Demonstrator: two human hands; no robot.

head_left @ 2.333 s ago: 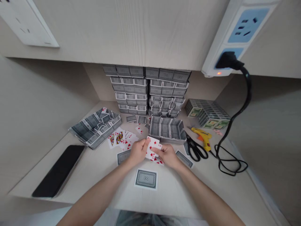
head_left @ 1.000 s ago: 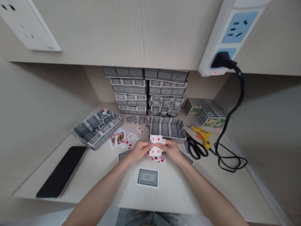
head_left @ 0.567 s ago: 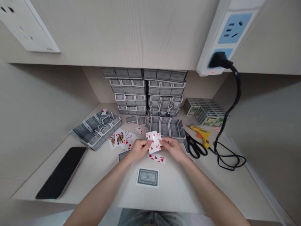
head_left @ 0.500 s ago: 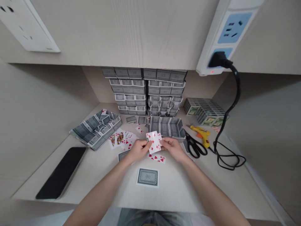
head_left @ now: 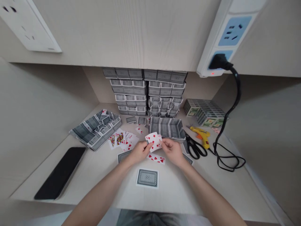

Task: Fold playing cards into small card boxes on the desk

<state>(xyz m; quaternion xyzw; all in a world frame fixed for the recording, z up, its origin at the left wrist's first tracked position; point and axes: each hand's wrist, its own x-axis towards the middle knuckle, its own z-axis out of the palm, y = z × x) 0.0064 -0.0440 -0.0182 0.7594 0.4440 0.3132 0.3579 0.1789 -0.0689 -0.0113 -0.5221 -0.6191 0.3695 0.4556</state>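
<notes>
My left hand pinches a few playing cards, its thumb across a front five of diamonds. Behind that one, a card marked 3 sticks out on the right. The fingers of my right hand are closed at the cards' right edge. Just below them lies a face-up eight of hearts. Nearer my body a grey-backed card rests face down. More grey-backed cards lie partly hidden under both hands. Face-up cards, among them queens, are spread left of my left hand.
Behind my hands sits an open card-built tray. Another tray holding loose cards is at left, above a black phone. Stacked card boxes line the back. Scissors, a yellow glue gun and its black cord occupy the right.
The front five of diamonds has tilted to the left in my hands. My right hand has shifted slightly, and its fingertips are more bunched at the cards' edge.
</notes>
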